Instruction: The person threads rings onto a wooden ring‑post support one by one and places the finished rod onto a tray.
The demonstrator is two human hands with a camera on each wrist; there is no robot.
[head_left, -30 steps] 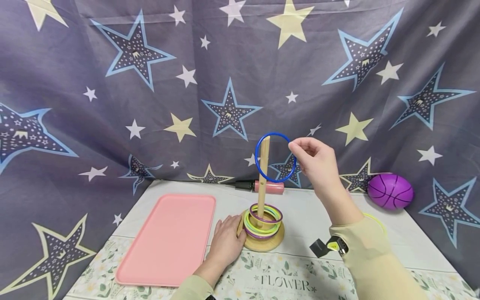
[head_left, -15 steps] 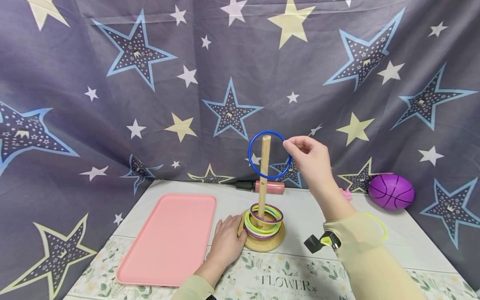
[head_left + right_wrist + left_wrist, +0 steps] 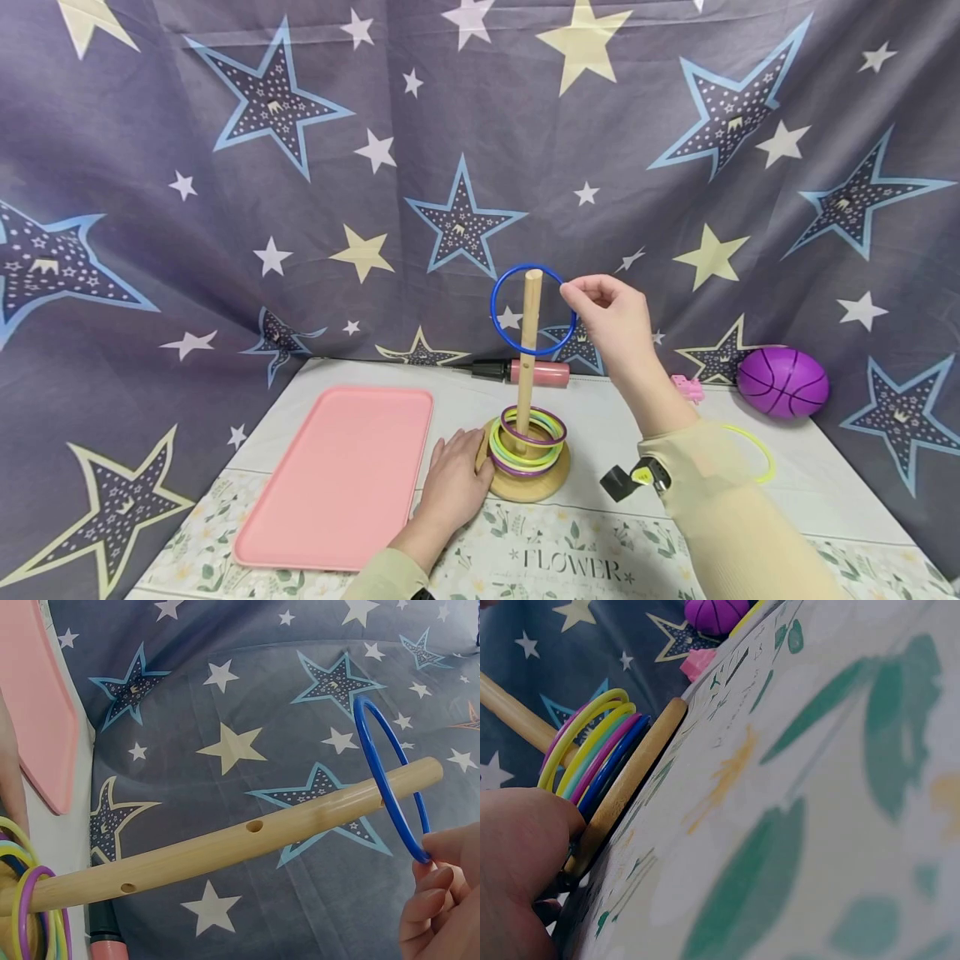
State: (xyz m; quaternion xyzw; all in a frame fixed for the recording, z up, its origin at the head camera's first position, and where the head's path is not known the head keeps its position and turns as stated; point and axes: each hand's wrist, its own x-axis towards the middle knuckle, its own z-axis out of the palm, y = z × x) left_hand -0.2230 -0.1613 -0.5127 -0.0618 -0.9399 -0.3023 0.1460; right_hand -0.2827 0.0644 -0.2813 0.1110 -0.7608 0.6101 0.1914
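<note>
My right hand (image 3: 611, 321) pinches a thin blue ring (image 3: 496, 292) between thumb and fingertips at its right side. The ring encircles the upper end of an upright wooden post (image 3: 529, 321), tilted, as the right wrist view shows the post tip poking through. Low on the post, several coloured rings (image 3: 600, 739) lie stacked, purple, yellow, green and blue among them. My left hand (image 3: 453, 479) rests against the left side of the round wooden base (image 3: 536, 490), fingers extended and thumb at the base's edge.
A pink tray (image 3: 337, 475) lies left of the stand. Behind the post is a pink and black hand pump (image 3: 540, 373). To the right are a purple ball (image 3: 783, 383), a small pink object (image 3: 687, 388) and a yellow-green ring (image 3: 767, 458) partly behind the right sleeve. A star-patterned curtain (image 3: 450, 108) encloses the table.
My right hand has moved left with the blue ring, bringing it over the post's upper end. More of the pink object and yellow-green ring shows. My left hand has stayed at the base.
</note>
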